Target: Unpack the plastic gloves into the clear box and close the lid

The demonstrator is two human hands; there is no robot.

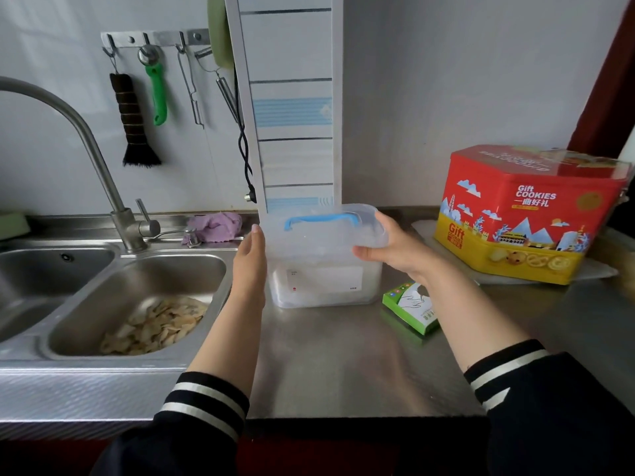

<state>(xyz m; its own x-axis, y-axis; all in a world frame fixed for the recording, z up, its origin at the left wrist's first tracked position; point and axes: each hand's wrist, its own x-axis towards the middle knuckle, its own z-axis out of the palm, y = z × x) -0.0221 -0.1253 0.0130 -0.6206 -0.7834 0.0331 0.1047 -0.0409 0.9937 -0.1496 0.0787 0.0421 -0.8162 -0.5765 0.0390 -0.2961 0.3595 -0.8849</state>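
A clear plastic box (324,283) with a white label stands on the steel counter. Its clear lid (326,231), with a blue handle (323,219), sits tilted over the box top. My right hand (388,250) grips the lid's right edge, thumb on top and fingers underneath. My left hand (251,255) lies with straight fingers against the left side of the lid and box. A small green and white glove carton (410,305) lies on the counter just right of the box, partly hidden by my right forearm. I cannot tell what is inside the box.
A red and yellow cookie tin (525,214) stands at the right on a white board. A double sink (137,297) with peelings lies to the left, with a tap (103,173). A purple cloth (214,226) and hanging utensils (156,94) are behind.
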